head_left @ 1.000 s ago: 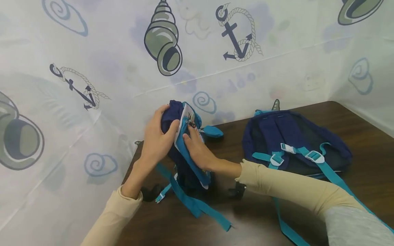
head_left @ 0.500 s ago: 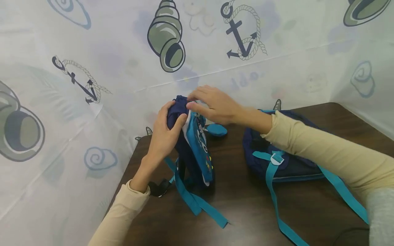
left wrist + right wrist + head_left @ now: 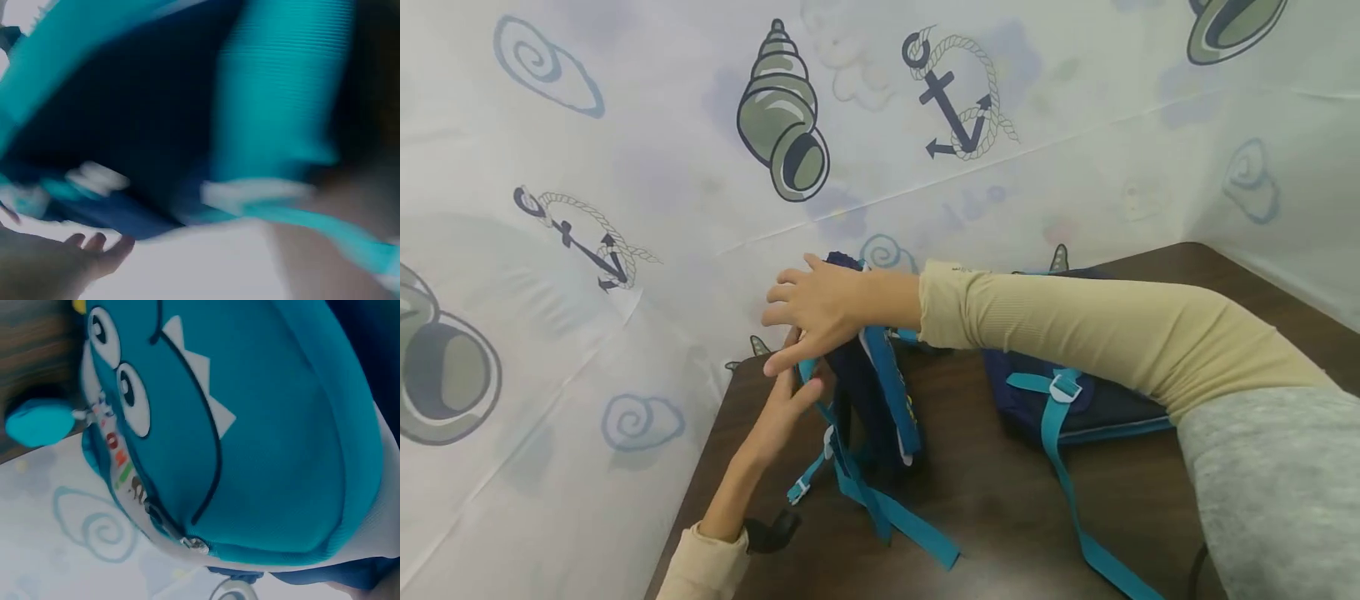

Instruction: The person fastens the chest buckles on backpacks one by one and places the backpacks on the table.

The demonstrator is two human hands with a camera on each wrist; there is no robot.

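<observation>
A small navy backpack (image 3: 868,417) stands upright on the table, its teal front turned to the right. In the right wrist view its front pocket (image 3: 281,456) carries a cartoon face with eyes and white teeth, above a zipper pull (image 3: 195,544). My right hand (image 3: 820,307) reaches across the pack's top, fingers straight and spread leftward. Just below it, my left hand (image 3: 782,412) is beside the pack's back at a teal shoulder strap (image 3: 807,369), thumb apart, other fingers partly hidden. Motion blurs the dark back panel (image 3: 150,100) in the left wrist view.
A second, larger navy backpack (image 3: 1022,408) lies to the right, partly hidden by my right sleeve (image 3: 1060,333). Teal strap ends (image 3: 917,533) and a small buckle (image 3: 800,490) trail on the brown table (image 3: 1022,517). A patterned white cloth (image 3: 685,125) covers the wall behind.
My right hand has gone from pressing the front pocket, up past the top, to the pack's left side. My left hand has let go of the top and dropped to the strap.
</observation>
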